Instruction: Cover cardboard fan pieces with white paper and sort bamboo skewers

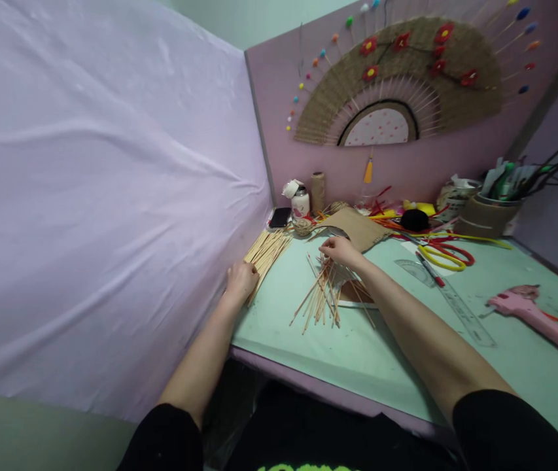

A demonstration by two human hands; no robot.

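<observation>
My left hand (pixel 242 281) lies at the table's left edge, fingers curled against a neat bundle of thin wooden sticks (pixel 271 252). Its fingertips are partly hidden by the back of the hand. Farther right, my right hand (pixel 341 251) pinches at the upper ends of a loose, fanned-out heap of thin wooden sticks (pixel 325 294). How many sticks are between its fingers is too small to tell. Under that heap and my right forearm shows a brown piece with a white rim (pixel 352 293). A tan sheet (pixel 354 226) lies just beyond the right hand.
Scissors with red and yellow handles (pixel 448 256), a clear ruler (pixel 465 311), a pen (pixel 430 269) and a pink glue gun (pixel 536 317) lie to the right. A twine ball (pixel 302 227), phone (pixel 280 217) and jar (pixel 301 203) stand behind. A decorated fan (pixel 470 104) hangs on the back panel.
</observation>
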